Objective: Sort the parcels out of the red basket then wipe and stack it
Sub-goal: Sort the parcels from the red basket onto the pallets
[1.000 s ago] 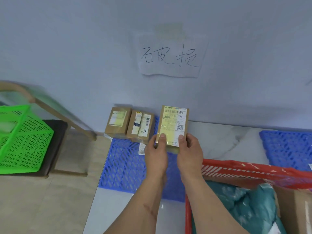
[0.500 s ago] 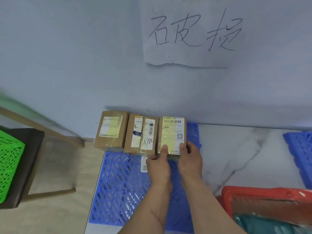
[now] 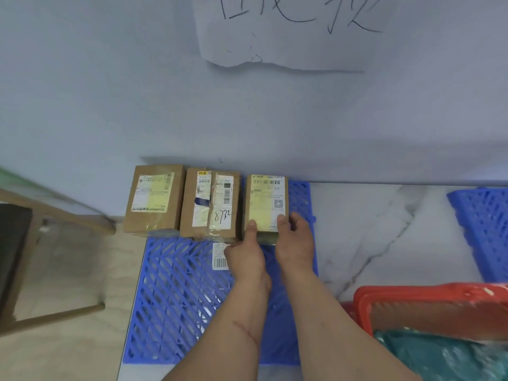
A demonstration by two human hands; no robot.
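Handwritten paper sign (image 3: 280,31) is hanging on wall above the grip; wooden chair (image 3: 41,259) is standing far left of it.

Both hands held forward, set side by side on one parcel.

Both bare forearms were extended forward from the lower edge of the view, converging toward the wrists. The left hand (image 3: 246,254) was laid palm down, its thumb pressed on the near face of the parcel (image 3: 265,206). The right hand (image 3: 295,243) was placed just beside it, its thumb also set on that face, with the fingers curled round the near right edge. A thin scratch was seen on the left forearm.
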